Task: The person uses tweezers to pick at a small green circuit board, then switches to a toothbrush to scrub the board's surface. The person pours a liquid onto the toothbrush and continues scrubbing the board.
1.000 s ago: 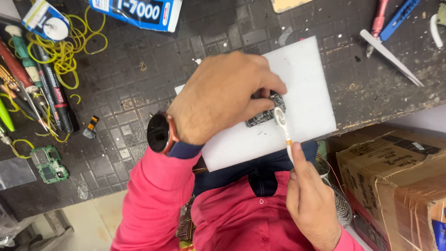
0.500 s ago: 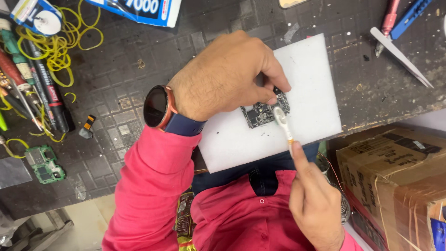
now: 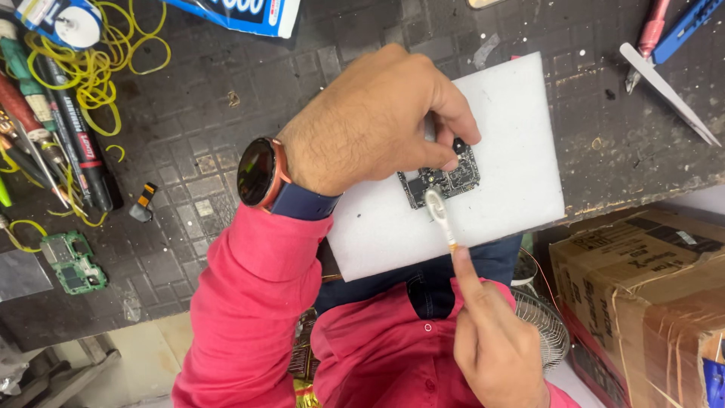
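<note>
I see a dark, gridded rubber work mat (image 3: pixel 189 189), scuffed and speckled, over a bench whose edge ends beside a taped brown cardboard box (image 3: pixel 649 295); on the mat lies a soft white foam sheet (image 3: pixel 513 151), square and matte; on that sheet sits the small dark circuit board (image 3: pixel 445 181), studded with tiny components; my left hand (image 3: pixel 370 121), with a round black wristwatch (image 3: pixel 258 172), has its fingertips pinched together on the board's upper edge; my right hand (image 3: pixel 495 347) is closed around a slim white brush (image 3: pixel 439 215), forefinger laid along the handle, the head resting on the board; loose yellow rubber bands (image 3: pixel 91 68) tangle at far left, near a small green circuit board (image 3: pixel 72 261).
</note>
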